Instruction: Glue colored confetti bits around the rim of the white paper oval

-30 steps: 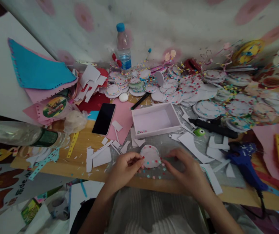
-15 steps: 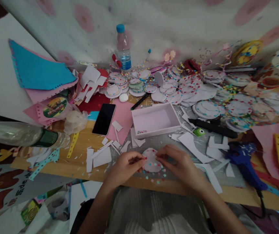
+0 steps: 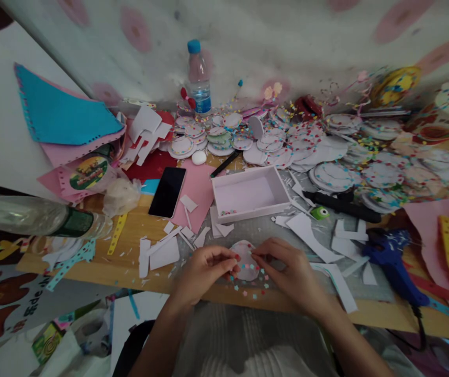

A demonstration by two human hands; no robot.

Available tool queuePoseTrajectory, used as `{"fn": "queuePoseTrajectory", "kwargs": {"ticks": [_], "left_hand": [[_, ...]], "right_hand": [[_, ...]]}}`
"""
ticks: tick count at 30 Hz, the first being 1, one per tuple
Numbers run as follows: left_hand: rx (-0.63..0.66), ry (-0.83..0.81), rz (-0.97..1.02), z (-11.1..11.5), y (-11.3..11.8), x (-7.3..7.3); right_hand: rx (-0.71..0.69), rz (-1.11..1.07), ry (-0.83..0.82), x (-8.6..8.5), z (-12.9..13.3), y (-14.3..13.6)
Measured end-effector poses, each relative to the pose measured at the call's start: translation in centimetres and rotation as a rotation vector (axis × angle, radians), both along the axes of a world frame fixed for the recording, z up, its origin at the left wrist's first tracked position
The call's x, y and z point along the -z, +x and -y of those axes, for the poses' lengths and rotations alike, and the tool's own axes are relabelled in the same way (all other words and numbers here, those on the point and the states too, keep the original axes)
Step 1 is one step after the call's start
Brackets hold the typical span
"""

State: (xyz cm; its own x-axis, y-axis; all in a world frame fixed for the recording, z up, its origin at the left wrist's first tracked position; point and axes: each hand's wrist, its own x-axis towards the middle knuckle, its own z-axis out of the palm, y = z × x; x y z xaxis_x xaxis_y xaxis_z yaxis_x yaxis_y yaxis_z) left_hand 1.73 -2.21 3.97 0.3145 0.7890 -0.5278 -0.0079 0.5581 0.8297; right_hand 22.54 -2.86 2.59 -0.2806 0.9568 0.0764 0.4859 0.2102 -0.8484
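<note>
A round white disc [image 3: 247,262] with small coloured pieces along its rim lies near the table's front edge. At its left side, my left hand [image 3: 211,267] is pinched, with a small red piece at its fingertips. My right hand [image 3: 283,264] is at the disc's right side, thumb and forefinger pressed together; what they hold, if anything, is too small to make out. Loose red, pink and blue pieces [image 3: 254,296] are scattered just in front of the disc. Behind it stands an open white box [image 3: 251,193] with a few tiny pieces in one corner.
Left of the box lies a phone [image 3: 167,191]. Piled discs [image 3: 279,139] and a water bottle [image 3: 200,78] are at the back. A blue glue gun [image 3: 395,267] and black tool [image 3: 342,206] lie right, among paper scraps [image 3: 314,235].
Both hands have shifted very slightly at the disc. The disc has moved a little, and some loose pieces in front of it lie differently.
</note>
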Motion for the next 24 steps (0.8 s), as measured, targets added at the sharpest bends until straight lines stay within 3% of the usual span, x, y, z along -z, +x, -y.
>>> {"fn": "queuePoseTrajectory", "kwargs": {"ticks": [13, 19, 24], "left_hand": [[-0.169, -0.031, 0.005, 0.4, 1.0, 0.9], [-0.130, 0.041, -0.083, 0.2, 0.9, 0.4], [-0.110, 0.004, -0.125, 0.1, 0.0, -0.3]], "right_hand": [[0.078, 0.030, -0.077, -0.1, 1.3, -0.9], [0.140, 0.077, -0.120, 0.0, 0.9, -1.2], [0.210, 0.043, -0.190, 0.2, 0.9, -1.1]]}}
